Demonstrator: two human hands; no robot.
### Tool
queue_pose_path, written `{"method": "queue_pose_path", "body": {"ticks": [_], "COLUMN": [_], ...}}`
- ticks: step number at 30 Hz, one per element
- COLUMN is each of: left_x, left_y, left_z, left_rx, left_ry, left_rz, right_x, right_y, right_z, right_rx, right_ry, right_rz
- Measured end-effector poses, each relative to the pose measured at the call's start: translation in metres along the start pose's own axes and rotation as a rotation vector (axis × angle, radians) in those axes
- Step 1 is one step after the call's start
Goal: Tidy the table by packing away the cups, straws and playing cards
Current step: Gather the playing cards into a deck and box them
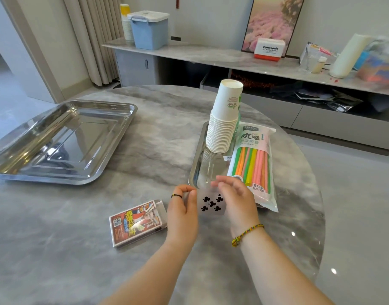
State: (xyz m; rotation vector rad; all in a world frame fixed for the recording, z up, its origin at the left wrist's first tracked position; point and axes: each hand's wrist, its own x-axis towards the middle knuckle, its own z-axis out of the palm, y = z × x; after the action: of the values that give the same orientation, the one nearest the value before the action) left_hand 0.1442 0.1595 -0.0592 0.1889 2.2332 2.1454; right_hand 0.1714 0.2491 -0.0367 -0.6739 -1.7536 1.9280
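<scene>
A deck of see-through playing cards (211, 204), five of clubs on top, lies between my hands near the table's front. My left hand (183, 213) touches its left edge with curled fingers. My right hand (235, 200) cups its right side. Whether either hand grips the deck is unclear. The open red card box (136, 223) lies on the table to the left. A tall stack of white paper cups (224, 119) and a bag of coloured straws (254, 166) rest on a small steel tray (194, 172) just beyond my hands.
A large steel tray (57, 139) sits at the table's left. The round grey marble table (156, 128) ends in a curved edge on the right. Behind it runs a low sideboard with a blue lidded box (150, 29) and more cups.
</scene>
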Motion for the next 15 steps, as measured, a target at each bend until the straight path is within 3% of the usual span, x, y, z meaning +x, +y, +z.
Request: {"method": "queue_pose_path", "body": {"ticks": [7, 10, 15], "left_x": [0.000, 0.002, 0.007], "left_y": [-0.014, -0.015, -0.012], "left_z": [-0.004, -0.006, -0.009], "left_rx": [-0.119, -0.088, -0.004], "left_ry": [-0.039, -0.068, -0.078], "left_rz": [-0.141, -0.116, -0.166], "right_x": [-0.008, -0.005, 0.002], "right_y": [0.027, 0.029, 0.019], "right_z": [0.018, 0.018, 0.009], "right_rx": [-0.208, -0.158, -0.275], "right_ry": [0.080, 0.091, -0.095], "right_rz": [-0.039, -0.005, 0.053]}}
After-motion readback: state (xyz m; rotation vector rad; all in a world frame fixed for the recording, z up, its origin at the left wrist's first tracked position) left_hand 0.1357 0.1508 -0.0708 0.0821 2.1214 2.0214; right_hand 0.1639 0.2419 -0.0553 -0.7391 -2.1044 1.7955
